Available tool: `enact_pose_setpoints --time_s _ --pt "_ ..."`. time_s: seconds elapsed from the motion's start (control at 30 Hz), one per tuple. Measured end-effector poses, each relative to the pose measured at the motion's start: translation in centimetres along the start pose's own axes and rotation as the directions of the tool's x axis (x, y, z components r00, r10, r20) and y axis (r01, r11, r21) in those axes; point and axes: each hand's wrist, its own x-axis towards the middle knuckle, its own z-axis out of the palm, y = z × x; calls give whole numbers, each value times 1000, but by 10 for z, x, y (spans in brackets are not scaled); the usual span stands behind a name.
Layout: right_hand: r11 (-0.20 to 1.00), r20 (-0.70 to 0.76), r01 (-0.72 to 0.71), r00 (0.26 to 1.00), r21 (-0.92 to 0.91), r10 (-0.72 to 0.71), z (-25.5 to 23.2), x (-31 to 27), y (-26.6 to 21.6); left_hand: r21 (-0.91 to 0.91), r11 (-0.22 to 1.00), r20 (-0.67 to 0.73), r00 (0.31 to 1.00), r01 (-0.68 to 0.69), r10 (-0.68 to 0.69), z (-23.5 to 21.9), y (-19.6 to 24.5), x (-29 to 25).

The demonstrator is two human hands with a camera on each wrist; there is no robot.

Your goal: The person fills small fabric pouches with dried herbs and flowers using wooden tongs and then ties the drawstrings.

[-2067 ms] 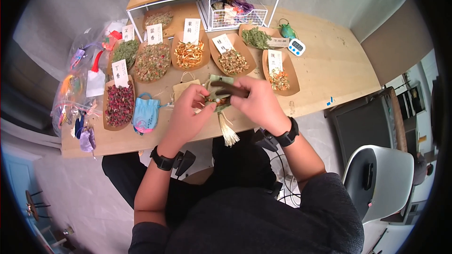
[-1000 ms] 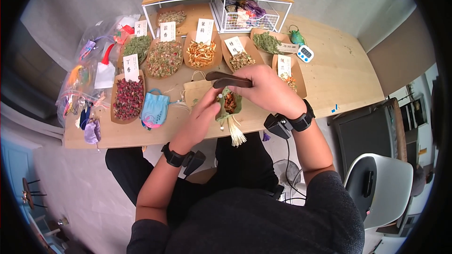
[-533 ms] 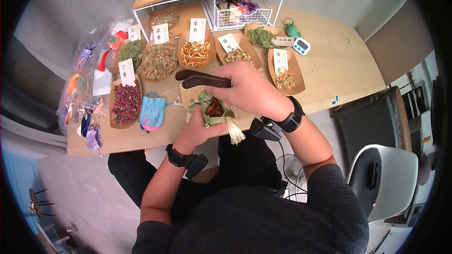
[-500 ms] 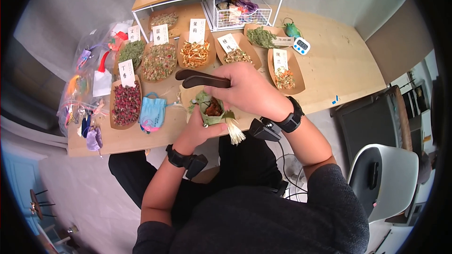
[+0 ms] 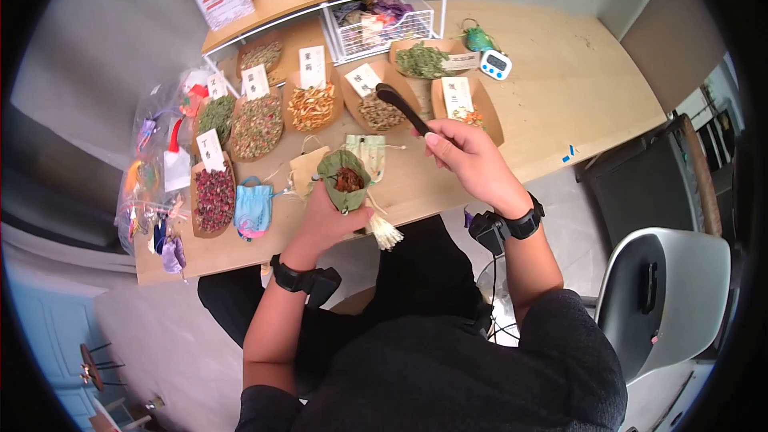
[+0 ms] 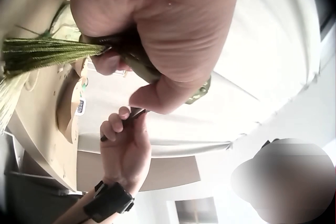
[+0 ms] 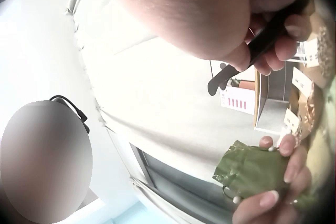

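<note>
My left hand grips a small green drawstring pouch, its mouth facing up and held wide. Brown dried herbs fill the inside. A cream tassel hangs off toward the table's front edge; in the left wrist view a green tassel also shows. To the right, my right hand holds dark brown tongs, their far end pointing up and left, apart from the pouch. The right wrist view shows fingers curled round the tongs, with the green pouch below.
Labelled paper trays of dried herbs stand in an arc behind, among them rosebuds and orange peel-like strips. A blue pouch and a pale green pouch lie nearby. A white timer sits right; plastic bags crowd the left.
My right hand has moved right with the tongs, away from over the pouch mouth. The left hand keeps hold of the green pouch, whose opening now shows fully. The head view has shifted.
</note>
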Motion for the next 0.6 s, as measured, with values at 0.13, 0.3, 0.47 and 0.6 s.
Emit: enact_pose_setpoints --time_s 0.13,0.3,0.47,0.6 --pt "999 -213 -11 977 32 18 -46 -18 24 212 973 -160 985 90 -56 19 27 33" --pt "1000 -340 -12 940 -25 3 -92 -34 43 434 900 -119 993 32 22 54 51 87" --pt "993 -404 -35 915 -116 -14 -116 -49 62 819 530 108 966 -221 235 90 50 136" --pt "947 -459 -53 882 -316 -104 -132 -62 77 943 291 128 983 -162 132 126 60 156"
